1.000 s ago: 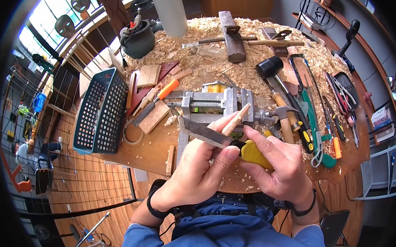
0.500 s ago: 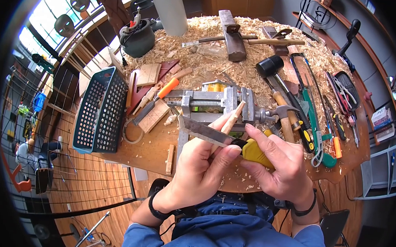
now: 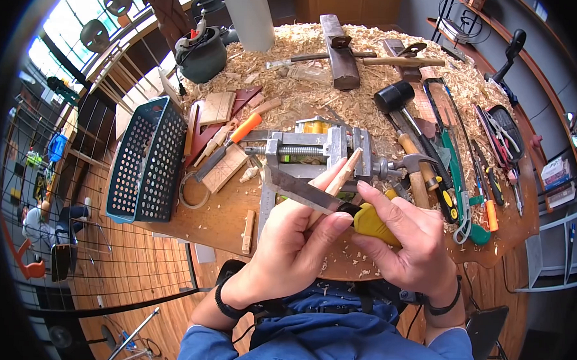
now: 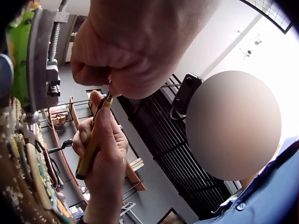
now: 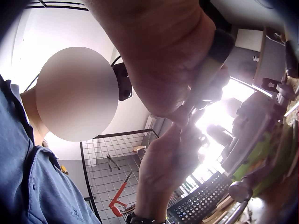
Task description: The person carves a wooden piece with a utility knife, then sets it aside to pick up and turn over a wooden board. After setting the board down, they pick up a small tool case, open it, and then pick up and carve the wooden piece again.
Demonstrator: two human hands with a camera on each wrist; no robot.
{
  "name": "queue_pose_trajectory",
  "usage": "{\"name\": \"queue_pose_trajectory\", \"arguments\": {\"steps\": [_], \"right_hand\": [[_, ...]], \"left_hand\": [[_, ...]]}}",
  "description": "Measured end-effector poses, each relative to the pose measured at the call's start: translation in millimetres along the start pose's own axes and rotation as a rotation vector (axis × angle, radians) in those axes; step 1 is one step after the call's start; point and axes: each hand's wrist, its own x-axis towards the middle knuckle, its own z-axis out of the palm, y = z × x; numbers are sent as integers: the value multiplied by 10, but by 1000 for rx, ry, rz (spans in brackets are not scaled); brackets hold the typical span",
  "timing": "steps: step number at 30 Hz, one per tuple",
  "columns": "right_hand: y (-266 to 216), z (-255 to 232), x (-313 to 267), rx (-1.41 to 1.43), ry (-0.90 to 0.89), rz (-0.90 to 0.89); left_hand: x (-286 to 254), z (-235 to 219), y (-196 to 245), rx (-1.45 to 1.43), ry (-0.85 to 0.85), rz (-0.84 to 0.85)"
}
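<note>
Wooden stick point(image 3: 347, 173) between the hands point(image 3: 292, 244) point(image 3: 407, 240)

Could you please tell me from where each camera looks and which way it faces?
Head: worn there, facing forward and down at the knife, stick and vise; left hand, right hand and blue shirt show.
Left wrist: worn there, facing past left hand toward right hand; blue shirt shows.
Right wrist: likewise, past right hand toward left hand; blue shirt shows.
Both wrist views share the blurred head.

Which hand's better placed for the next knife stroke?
Right, probably: the right hand grips the knife by its handle, blade across the stick. The left hand is busy holding the stick.
</note>
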Motion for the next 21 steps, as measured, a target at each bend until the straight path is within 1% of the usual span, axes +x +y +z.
{"name": "queue_pose_trajectory", "arguments": {"steps": [2,6,8,9,12,15,17,18,20,21], "right_hand": [[2,-9,-2,0,-34,11],[6,4,-7,5,-22,10],[3,24,-4,20,19,1],[6,32,0,20,19,0],[7,41,1,11,47,-15],[-1,18,5,15,36,-18],[-5,-8,3,35,-37,1],[-1,-6,0,35,-37,0],[9,4,-6,51,-33,-6],[5,2,-6,50,-33,-5]], "left_hand": [[-2,12,-10,-73,-10,-4],[-6,10,1,-65,-11,-19],[11,-8,21,94,-22,84],[20,-6,19,95,-22,85],[31,1,19,77,-18,112],[29,4,27,35,-27,74],[23,30,-15,-106,-26,102],[29,15,-29,-106,-26,102],[47,-32,-46,-25,-114,175],[35,-34,-45,-26,-114,175]]}}
